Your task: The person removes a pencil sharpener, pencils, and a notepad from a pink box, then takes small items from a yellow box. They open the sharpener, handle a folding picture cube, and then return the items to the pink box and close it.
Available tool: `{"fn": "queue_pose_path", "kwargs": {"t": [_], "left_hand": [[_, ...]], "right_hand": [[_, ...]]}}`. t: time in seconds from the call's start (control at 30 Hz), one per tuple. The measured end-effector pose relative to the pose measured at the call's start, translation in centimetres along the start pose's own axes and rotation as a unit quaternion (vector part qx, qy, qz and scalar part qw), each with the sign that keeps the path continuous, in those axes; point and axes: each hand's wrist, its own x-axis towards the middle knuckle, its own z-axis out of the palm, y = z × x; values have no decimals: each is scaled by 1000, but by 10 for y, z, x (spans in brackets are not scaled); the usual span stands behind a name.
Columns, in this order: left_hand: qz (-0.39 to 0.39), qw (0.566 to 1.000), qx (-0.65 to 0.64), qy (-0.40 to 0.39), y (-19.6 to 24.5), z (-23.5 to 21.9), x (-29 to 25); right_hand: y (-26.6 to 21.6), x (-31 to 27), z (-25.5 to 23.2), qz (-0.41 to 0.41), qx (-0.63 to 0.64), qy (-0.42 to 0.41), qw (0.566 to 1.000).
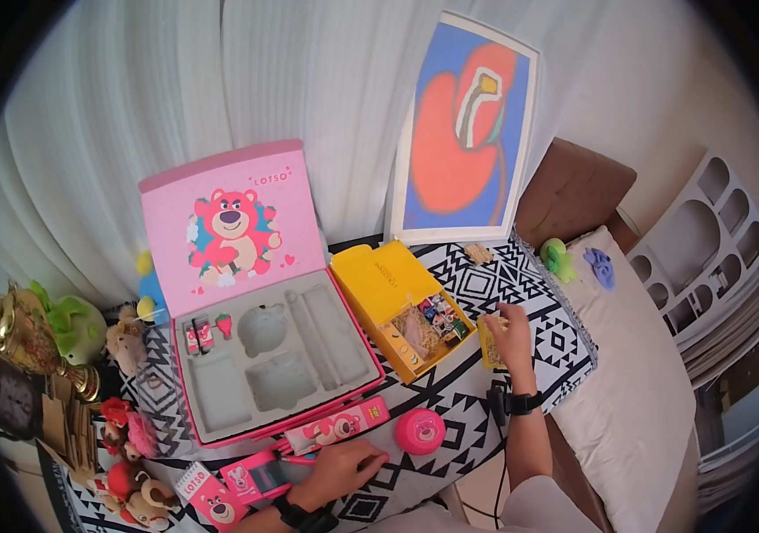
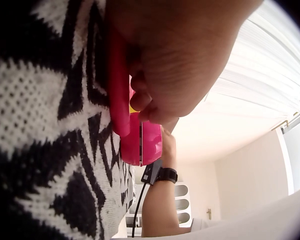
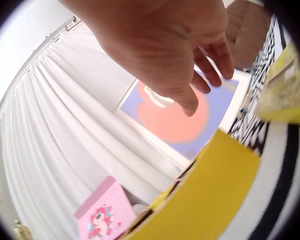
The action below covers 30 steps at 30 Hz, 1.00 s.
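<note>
My right hand (image 1: 513,338) is over the cloth beside a yellow-edged clear packet (image 1: 488,352). In the right wrist view its fingers bend loosely with nothing between them, apart from the packet (image 3: 285,95). Left of it, the open yellow box (image 1: 424,354) holds shredded filler and small packaged items. My left hand (image 1: 339,471) rests low at the front, fingers loosely bent. Beneath it a pink rod-like thing (image 2: 119,102) lies along the cloth; its far part is hidden by the hand. A round pink case (image 1: 420,432) with a bear picture sits just right of that hand.
A pink Lotso box (image 1: 233,233) stands open, its grey moulded tray (image 1: 283,354) holding a few small pieces. A long pink carton (image 1: 337,426) and a notebook (image 1: 211,499) lie in front. Plush toys (image 1: 135,489) and a gold vase (image 1: 28,342) stand left; a painting (image 1: 464,133) leans behind.
</note>
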Motion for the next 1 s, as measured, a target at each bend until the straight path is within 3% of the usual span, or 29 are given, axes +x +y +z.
{"fn": "queue_pose_path", "kwargs": {"t": [0.03, 0.07, 0.1, 0.17, 0.2, 0.27, 0.3, 0.4, 0.57, 0.63, 0.67, 0.73, 0.9, 0.93, 1.0], "left_hand": [[1, 1000, 4, -2, 0, 0, 0], [2, 1000, 8, -4, -1, 0, 1], [3, 1000, 9, -5, -1, 1, 0], [-2, 1000, -3, 2, -1, 1, 0], [0, 1000, 0, 5, 0, 1, -1], [-9, 1000, -16, -3, 3, -2, 1], [-12, 1000, -12, -6, 4, -3, 1], [0, 1000, 9, -3, -2, 1, -1], [-4, 1000, 9, 1, -3, 0, -3], [43, 999, -15, 25, -7, 4, -4], [39, 999, -14, 34, -7, 4, -4], [35, 999, -1, 23, -8, 5, -4], [34, 999, -4, 22, -10, 9, -4], [13, 1000, -2, 19, -9, 8, -5], [8, 1000, -7, 7, -11, 9, -5]], "right_hand": [[-25, 7, -7, 31, 102, -123, 987], [-42, 11, -8, 60, 202, -242, 947], [-51, 11, -1, 61, 203, -240, 947], [-63, 13, 15, -84, 84, -269, 956], [-67, 9, 24, -87, 86, -267, 956], [-73, -3, 42, -139, -80, -180, 970], [-75, -6, 49, -136, -106, -149, 974], [-83, 2, 54, -107, -180, -176, 962], [-63, 19, 62, -85, -60, -205, 973], [-73, 18, 44, -74, -26, -158, 984], [-79, 21, 36, -83, -24, -161, 983], [-88, 22, 22, -20, 7, -224, 974], [-89, 22, 6, -27, 103, -203, 973], [-80, 25, 15, 38, 181, -238, 953], [-55, 30, 36, 84, 238, -261, 932]]}}
